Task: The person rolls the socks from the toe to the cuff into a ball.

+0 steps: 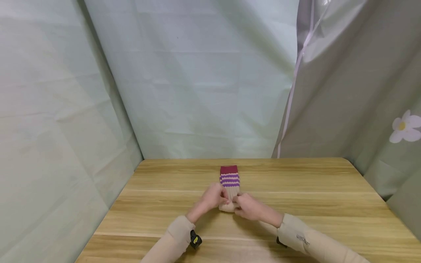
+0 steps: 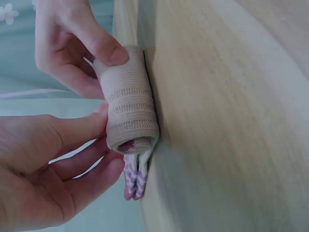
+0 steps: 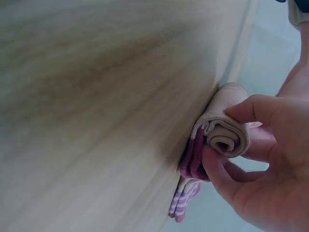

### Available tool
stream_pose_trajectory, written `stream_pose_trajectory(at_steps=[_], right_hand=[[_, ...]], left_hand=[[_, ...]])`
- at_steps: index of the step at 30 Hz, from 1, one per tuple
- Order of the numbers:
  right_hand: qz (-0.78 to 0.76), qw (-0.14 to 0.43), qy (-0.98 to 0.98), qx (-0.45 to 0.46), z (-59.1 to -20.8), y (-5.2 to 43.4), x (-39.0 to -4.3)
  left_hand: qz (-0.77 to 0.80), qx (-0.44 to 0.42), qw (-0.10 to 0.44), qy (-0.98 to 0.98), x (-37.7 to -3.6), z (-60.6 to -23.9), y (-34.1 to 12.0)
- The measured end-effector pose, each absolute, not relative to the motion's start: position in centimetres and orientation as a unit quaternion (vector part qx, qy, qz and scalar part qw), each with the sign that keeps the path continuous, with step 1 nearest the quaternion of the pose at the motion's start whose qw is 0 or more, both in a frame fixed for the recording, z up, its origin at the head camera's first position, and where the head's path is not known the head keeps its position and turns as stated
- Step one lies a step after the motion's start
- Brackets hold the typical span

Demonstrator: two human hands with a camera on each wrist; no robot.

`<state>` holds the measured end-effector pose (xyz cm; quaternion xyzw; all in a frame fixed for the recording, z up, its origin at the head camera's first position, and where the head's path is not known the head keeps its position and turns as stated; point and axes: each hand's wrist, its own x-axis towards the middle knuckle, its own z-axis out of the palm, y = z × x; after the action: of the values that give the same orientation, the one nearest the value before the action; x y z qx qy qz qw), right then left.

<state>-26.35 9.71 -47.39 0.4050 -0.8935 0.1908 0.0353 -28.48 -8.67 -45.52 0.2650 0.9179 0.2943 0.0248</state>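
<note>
A pair of beige ribbed socks [image 1: 234, 191] with purple stripes and maroon cuffs lies lengthwise on the wooden table, the cuffs toward the far edge. Their near end is wound into a thick beige roll [image 2: 129, 104], whose spiral end shows in the right wrist view. My left hand [image 1: 214, 195] holds the left end of this roll between thumb and fingers. At the opposite end, my right hand [image 3: 270, 145] grips the roll, thumb on top and a finger low against its side. Maroon heel patches [image 3: 194, 154] stick out flat beneath the roll, layered on each other.
The wooden table [image 1: 158, 212] reaches back to a pale fabric curtain [image 1: 204, 91]. More curtain hangs at the left and right sides. Dark wrist straps [image 1: 195, 239] sit at the beige sleeves [image 1: 296, 233].
</note>
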Motion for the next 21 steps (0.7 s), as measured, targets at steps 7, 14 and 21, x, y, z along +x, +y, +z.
stream_pose_trajectory(at_steps=[7,14,21], right_hand=[[0.227,0.010,-0.889,0.398,-47.4,9.8,-26.9],[0.288,-0.075,-0.885,0.357,-47.2,10.0,-27.3],[0.326,-0.120,-0.879,0.327,-47.0,10.3,-27.6]], left_hand=[[0.267,0.304,0.006,0.915,-28.0,-45.4,-8.7],[0.254,0.355,0.019,0.900,-27.9,-45.4,-8.9],[0.233,0.357,0.031,0.904,-28.3,-45.5,-8.4]])
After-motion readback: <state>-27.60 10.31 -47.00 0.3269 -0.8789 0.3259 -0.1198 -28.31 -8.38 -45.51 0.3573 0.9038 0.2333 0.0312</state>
